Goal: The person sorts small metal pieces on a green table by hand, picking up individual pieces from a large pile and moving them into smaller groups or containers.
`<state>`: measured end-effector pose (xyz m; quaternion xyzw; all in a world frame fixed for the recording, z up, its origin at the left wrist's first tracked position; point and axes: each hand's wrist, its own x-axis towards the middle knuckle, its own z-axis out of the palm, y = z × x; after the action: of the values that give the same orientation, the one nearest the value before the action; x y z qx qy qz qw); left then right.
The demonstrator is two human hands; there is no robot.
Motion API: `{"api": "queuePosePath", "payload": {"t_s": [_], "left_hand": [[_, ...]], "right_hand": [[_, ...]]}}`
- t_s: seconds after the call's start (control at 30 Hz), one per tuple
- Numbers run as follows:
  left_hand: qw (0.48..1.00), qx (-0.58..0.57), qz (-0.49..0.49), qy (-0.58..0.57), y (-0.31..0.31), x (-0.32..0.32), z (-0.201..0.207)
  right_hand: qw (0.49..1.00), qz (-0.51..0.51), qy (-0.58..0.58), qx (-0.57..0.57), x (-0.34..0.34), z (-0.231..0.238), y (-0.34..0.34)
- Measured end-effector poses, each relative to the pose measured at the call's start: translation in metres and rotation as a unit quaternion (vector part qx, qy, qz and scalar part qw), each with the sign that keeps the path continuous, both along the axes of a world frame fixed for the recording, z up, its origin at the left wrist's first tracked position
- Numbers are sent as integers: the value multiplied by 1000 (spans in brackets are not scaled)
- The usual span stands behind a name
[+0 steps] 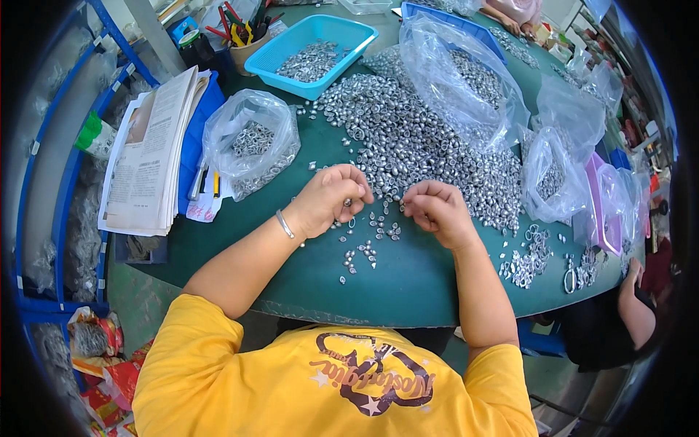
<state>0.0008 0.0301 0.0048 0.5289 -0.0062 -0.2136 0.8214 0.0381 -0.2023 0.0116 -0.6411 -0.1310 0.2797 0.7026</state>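
A large heap of small silver metal pieces (415, 138), drop-shaped or oval, covers the middle of the green table (306, 273). At its near edge my left hand (331, 200), with a silver bangle on the wrist, has its fingers curled closed around small metal pieces, mostly hidden by the fingers. My right hand (443, 213) is a short way to the right, thumb and fingertips pinched on a small metal piece. Between and below the hands lie several loose metal pieces (360, 255), apart from the heap.
Left stand an open plastic bag (251, 142) of metal rings and a pile of papers (149, 146). A turquoise basket (313, 84) and a cup of pliers (247, 51) are behind. More bags (557, 175) and a ring pile (528, 262) lie right. Other people sit at the table.
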Motion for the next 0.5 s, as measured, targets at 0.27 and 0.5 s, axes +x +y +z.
{"api": "queuePosePath", "payload": {"t_s": [0.27,0.5], "left_hand": [[756,499,21,-423,-17,-10,-16],[770,487,40,-411,-14,-8,-21]], "right_hand": [[817,6,-480,-318,-18,-18,24],[998,-56,27,16,-5,-9,11]]}}
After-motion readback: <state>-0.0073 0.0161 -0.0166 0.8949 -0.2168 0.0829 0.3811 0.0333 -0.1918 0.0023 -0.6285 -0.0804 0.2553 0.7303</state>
